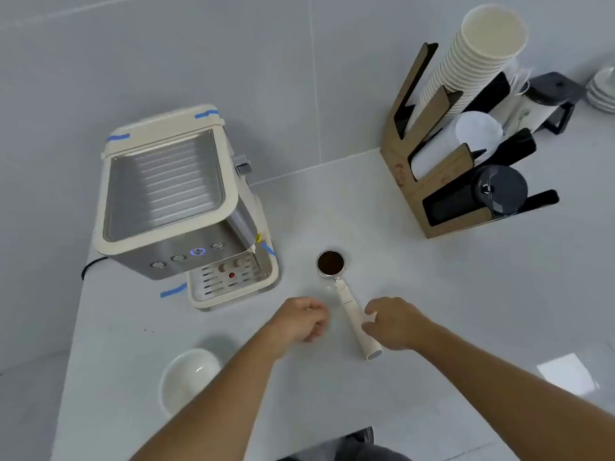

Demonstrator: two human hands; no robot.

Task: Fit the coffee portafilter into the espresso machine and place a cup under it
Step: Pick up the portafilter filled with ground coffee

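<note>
The portafilter (346,299) lies flat on the white counter, its round basket full of dark ground coffee at the far end and its cream handle pointing towards me. My right hand (394,322) rests just right of the handle, fingers apart and touching its side without closing on it. My left hand (304,322) hovers just left of the handle, loosely curled and holding nothing. The cream and steel espresso machine (173,201) stands at the left, with its drip tray (233,284) facing me. A white cup (188,380) sits near the front left, partly behind my left forearm.
A cardboard organiser (442,181) at the back right holds a tall stack of paper cups (472,58), white lids and black lids. White saucers (604,91) are stacked at the far right edge. A black power cord (91,266) leaves the machine's left side.
</note>
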